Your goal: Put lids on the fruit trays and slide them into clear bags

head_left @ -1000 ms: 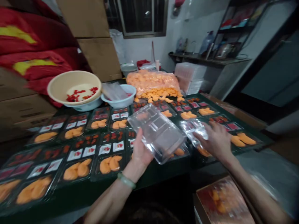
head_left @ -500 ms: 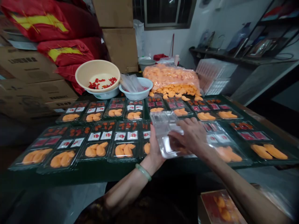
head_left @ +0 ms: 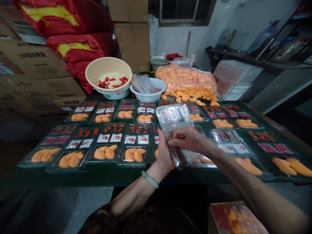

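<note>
My left hand [head_left: 165,152], with a green bangle at its wrist, is closed around the left side of a clear plastic container [head_left: 174,117] with moulded compartments. The container is tilted above the table's front part. Across its lower half lies my right hand [head_left: 186,139], fingers curled and pinching at the left rim, close to the left fingers. Part of the container's lower section is covered by the right hand. Around it lie several filled clear packs [head_left: 133,149] holding orange shell-shaped pieces, small white or pink packets and reddish-brown pieces.
Behind the packs stand a cream basin [head_left: 107,73] with red pieces and a light blue bowl [head_left: 148,94] with plastic bags. A large bag of orange pieces [head_left: 185,78] spills onto the table. Stacked clear trays [head_left: 236,78] stand at right. An open box [head_left: 234,217] sits below the table.
My right hand has moved left across the container, and its fingers have curled in at the left rim. The container's upper end has risen slightly. The whole view has shifted a little.
</note>
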{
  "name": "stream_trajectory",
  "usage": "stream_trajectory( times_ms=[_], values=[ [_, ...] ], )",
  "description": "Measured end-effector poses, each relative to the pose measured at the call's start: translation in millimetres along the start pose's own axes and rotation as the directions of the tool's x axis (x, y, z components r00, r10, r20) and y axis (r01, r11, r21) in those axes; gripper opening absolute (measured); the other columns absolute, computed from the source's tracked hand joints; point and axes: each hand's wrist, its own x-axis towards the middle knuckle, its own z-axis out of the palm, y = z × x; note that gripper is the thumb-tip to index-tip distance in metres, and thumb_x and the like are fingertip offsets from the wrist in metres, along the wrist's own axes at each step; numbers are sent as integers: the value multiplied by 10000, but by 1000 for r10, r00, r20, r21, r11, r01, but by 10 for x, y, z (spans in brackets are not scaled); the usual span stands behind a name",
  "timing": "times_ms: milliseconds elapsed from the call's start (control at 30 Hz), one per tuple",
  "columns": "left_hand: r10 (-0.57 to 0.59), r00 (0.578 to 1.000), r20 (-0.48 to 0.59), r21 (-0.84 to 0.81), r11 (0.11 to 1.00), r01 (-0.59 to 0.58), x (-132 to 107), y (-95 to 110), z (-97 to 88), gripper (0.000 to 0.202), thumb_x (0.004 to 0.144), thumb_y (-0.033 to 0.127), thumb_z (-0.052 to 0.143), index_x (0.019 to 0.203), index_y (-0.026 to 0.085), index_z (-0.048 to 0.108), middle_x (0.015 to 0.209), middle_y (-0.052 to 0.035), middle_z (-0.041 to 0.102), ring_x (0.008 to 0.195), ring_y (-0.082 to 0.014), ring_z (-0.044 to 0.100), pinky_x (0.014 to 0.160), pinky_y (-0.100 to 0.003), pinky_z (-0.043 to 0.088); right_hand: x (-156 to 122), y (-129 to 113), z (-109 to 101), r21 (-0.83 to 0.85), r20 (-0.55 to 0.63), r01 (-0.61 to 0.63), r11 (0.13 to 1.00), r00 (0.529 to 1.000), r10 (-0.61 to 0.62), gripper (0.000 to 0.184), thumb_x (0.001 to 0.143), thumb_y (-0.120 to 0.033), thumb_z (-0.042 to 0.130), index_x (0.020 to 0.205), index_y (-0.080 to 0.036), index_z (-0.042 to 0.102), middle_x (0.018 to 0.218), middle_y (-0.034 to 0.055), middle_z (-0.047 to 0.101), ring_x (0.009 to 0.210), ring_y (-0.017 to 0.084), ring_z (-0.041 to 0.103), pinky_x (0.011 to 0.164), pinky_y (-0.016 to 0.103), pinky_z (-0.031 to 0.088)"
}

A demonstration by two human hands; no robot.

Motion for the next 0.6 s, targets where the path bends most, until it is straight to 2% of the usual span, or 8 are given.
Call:
stream_trajectory(
  times_ms=[133, 367, 400, 467, 533, 600],
  values=[
    [19, 1000, -12, 31, 999, -19, 4, 31, -15, 681, 814, 691, 308, 916, 118, 662, 712, -79, 642, 762, -233, 634, 751, -351, 487, 17, -39, -15, 135, 87, -38, 990, 996, 26, 315, 743, -379, 583, 542, -167, 465, 468, -59, 460, 398, 47, 390, 386, 181, 278],
    [2, 1000, 22, 116, 993, -4, 24, 54, -101, 752, 780, 745, 269, 746, 102, 657, 500, -55, 542, 614, -221, 611, 657, -347, 499, 70, -15, -1, 105, 139, -65, 992, 989, 50, 311, 771, -383, 550, 558, -177, 457, 453, -58, 453, 387, 53, 378, 394, 191, 268],
    [19, 1000, 10, 115, 993, -21, 29, 50, -113, 733, 777, 741, 299, 745, 101, 657, 519, -59, 558, 615, -217, 610, 658, -343, 500, 72, -27, 28, 44, 126, -55, 998, 991, 49, 303, 784, -365, 531, 559, -179, 451, 470, -47, 472, 398, 60, 390, 406, 198, 273],
    [89, 996, -18, 102, 991, -86, 36, 42, -123, 665, 792, 695, 369, 805, 101, 665, 629, -71, 620, 664, -206, 620, 686, -326, 501, 58, -93, 112, -190, 20, -41, 981, 999, 46, 243, 797, -288, 493, 584, -173, 472, 547, -6, 542, 464, 87, 451, 453, 219, 292],
    [160, 987, -35, 89, 984, -156, 37, 43, -113, 577, 824, 625, 412, 878, 112, 668, 771, -70, 659, 740, -187, 628, 738, -296, 495, 30, -198, 208, -476, -106, -71, 876, 994, 23, 164, 797, -212, 453, 666, -159, 535, 654, 50, 611, 558, 131, 517, 502, 247, 295],
    [179, 982, -60, 87, 981, -174, 35, 67, -90, 551, 841, 601, 405, 852, 118, 669, 794, -59, 660, 751, -172, 625, 759, -278, 490, 9, -301, 285, -641, -154, -104, 761, 988, 5, 169, 804, -183, 419, 767, -150, 580, 715, 85, 642, 612, 167, 555, 524, 268, 289]
  ],
)
